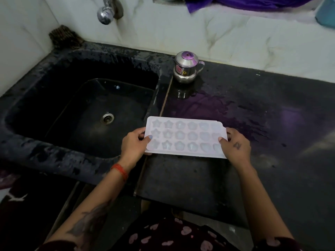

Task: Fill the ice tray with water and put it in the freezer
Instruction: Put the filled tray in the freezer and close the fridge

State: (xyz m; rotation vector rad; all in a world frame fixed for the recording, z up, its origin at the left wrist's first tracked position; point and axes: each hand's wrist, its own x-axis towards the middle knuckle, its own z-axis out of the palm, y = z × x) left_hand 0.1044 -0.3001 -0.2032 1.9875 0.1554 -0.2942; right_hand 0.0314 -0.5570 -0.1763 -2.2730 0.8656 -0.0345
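Two hands, left hand (133, 146) and right hand (235, 148), grip the ice tray (184, 137) by its short ends, long axis crosswise, sink (54, 151) nearer the left

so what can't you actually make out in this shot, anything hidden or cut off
- Head view: whether the pale plastic ice tray holds water; its moulds are too blurred.
- The chrome wall tap: cut off by the top edge.
- Tray's underside: hidden by the tray itself, along with the fingers of the left hand and right hand beneath it.
- Small label on the steel lidded pot: too small to read.
- No freezer in frame.
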